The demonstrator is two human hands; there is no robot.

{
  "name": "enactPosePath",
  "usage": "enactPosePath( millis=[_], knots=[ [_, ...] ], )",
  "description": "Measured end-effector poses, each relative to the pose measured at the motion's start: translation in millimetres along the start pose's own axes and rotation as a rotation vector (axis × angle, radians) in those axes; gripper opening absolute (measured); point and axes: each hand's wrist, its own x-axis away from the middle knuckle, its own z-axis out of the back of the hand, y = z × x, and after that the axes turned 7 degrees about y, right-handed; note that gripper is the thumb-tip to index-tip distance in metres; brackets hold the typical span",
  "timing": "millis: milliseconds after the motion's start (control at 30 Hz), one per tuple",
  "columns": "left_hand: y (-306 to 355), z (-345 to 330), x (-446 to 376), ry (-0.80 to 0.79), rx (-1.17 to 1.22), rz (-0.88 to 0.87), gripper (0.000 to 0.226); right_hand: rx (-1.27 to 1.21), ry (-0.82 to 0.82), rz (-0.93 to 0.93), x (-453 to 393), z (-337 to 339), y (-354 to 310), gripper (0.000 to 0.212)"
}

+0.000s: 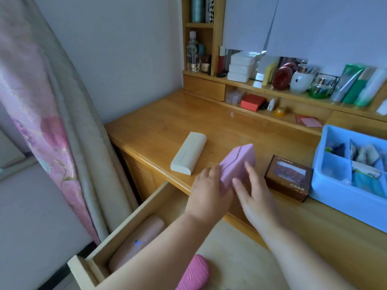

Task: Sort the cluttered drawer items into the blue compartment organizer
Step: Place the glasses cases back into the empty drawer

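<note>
A pink rectangular case (237,164) is held tilted just above the wooden desktop (159,126). My left hand (206,191) grips its near end. My right hand (253,197) rests against its right side with fingers spread. The blue compartment organizer (343,195) stands at the right edge, with several folded items inside its sections. Below, the open drawer (134,214) holds a peach-coloured case (136,241) and a bright pink case (194,273), both partly hidden by my forearms.
A cream case (188,156) lies on the desktop left of the pink one. A dark brown box (288,177) sits between my hands and the organizer. Shelves at the back carry bottles, jars and boxes. A curtain (52,132) hangs at the left.
</note>
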Motion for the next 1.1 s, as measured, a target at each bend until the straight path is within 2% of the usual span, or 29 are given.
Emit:
enactPosePath(
  millis=[100, 167, 233, 267, 333, 400, 467, 567, 700, 800, 900, 1000, 1100],
  knots=[
    [-0.6, 7.1, -1.5, 0.009, -0.038, -0.080, 0.040, 0.132, -0.034, 0.084, 0.2, -1.2, 8.3, 0.055],
    [-10.5, 19.2, -15.3, 0.150, 0.095, -0.092, 0.033, 0.114, -0.029, 0.098, 0.2, -1.5, 12.5, 0.053],
    [-29.2, 28.9, -38.8, 0.255, 0.034, -0.024, 0.035, 0.113, -0.022, 0.110, 0.1, -2.4, 15.8, 0.055],
    [-39.6, 31.5, -50.8, 0.209, -0.067, 0.055, 0.047, 0.124, -0.017, 0.113, 0.3, -3.0, 17.1, 0.056],
    [-57.8, 29.6, -70.0, 0.008, -0.236, 0.206, 0.073, 0.143, -0.016, 0.117, 0.8, -4.1, 19.5, 0.057],
    [-68.3, 21.8, -80.8, -0.096, -0.285, 0.258, 0.079, 0.136, -0.029, 0.115, 0.6, -4.2, 20.1, 0.058],
    [-73.8, 16.4, -84.4, -0.081, -0.297, 0.241, 0.073, 0.134, -0.048, 0.122, 1.6, -3.1, 19.6, 0.059],
    [-79.5, 24.5, -70.7, -0.011, -0.174, 0.262, 0.065, 0.204, -0.081, 0.144, 6.8, 2.5, 18.4, 0.061],
    [-94.4, 67.1, -1.3, 0.075, 0.203, 0.253, 0.054, 0.304, -0.155, 0.161, 18.1, 12.7, 18.5, 0.064],
    [-103.3, 96.1, 69.2, -0.032, 0.265, 0.193, 0.056, 0.409, -0.206, 0.185, 26.2, 19.2, 18.1, 0.065],
    [-115.3, 91.7, 122.5, -0.249, 0.206, 0.141, 0.060, 0.506, -0.206, 0.227, 34.4, 22.5, 16.1, 0.063],
    [-126.4, 68.9, 147.9, -0.426, -0.007, 0.153, 0.061, 0.548, -0.183, 0.242, 46.1, 23.2, 12.8, 0.055],
    [-131.7, 52.0, 147.7, -0.531, -0.279, 0.222, 0.070, 0.407, -0.143, 0.326, 76.8, 24.8, 8.8, 0.041]
  ],
)
